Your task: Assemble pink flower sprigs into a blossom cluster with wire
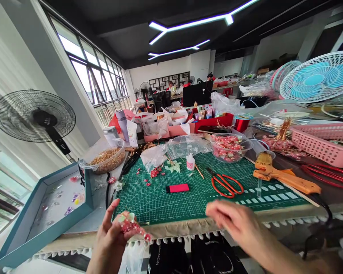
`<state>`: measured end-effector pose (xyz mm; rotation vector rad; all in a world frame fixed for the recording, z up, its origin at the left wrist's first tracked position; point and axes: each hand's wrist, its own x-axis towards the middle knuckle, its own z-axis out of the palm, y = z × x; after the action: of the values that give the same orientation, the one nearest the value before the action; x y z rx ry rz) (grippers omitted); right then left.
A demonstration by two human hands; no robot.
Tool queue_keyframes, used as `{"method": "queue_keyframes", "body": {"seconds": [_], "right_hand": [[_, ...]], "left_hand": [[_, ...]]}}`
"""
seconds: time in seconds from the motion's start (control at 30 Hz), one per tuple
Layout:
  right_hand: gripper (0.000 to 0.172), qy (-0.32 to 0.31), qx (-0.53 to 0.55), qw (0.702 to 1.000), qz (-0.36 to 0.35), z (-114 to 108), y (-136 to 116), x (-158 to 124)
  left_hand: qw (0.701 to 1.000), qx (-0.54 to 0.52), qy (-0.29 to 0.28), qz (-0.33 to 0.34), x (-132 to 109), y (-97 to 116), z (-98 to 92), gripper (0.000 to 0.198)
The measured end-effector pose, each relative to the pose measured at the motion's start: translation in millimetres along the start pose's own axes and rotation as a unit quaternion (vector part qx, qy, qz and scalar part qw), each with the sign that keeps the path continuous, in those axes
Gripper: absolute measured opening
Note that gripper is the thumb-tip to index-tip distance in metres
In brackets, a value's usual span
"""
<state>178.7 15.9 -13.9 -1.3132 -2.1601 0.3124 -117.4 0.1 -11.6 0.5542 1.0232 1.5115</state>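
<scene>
Near the front edge of the green cutting mat point(160, 205), my left hand point(111, 236) holds a spray of pink-red beaded flowers point(131, 225) between thumb and fingers, index finger raised. Apart from it on the right, my right hand point(231, 220) hovers over the mat's front edge with its fingers curled together. Whatever lies between those fingertips, if anything, cannot be made out. A pink lighter point(177, 188) lies on the mat between the hands. Behind it stand a small white glue bottle point(190, 163) and a pale flower point(173, 166). Orange-handled scissors point(227, 185) rest right of the lighter.
An orange glue gun point(286, 177) stands at the right, its cord trailing off the table. Bowls of red beaded pieces point(228, 148) and gold wire pieces point(105, 158) sit farther back. A blue-grey tray point(82, 213) is at the left; a pink basket point(322, 140) is at the right.
</scene>
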Motion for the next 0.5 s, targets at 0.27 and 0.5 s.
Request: {"method": "queue_keyframes", "body": {"seconds": [0.27,0.5], "right_hand": [[0.020,0.051,-0.085,0.994,0.044,8.6,-26.6,52.3],[0.008,-0.164,0.286,0.938,0.106,9.5,-81.4,43.7]], "left_hand": [[0.997,-0.002,-0.073,0.009,-3.0,-15.7,18.3,0.065],[0.993,0.051,-0.105,-0.005,-0.7,-16.0,24.8,0.060]]}}
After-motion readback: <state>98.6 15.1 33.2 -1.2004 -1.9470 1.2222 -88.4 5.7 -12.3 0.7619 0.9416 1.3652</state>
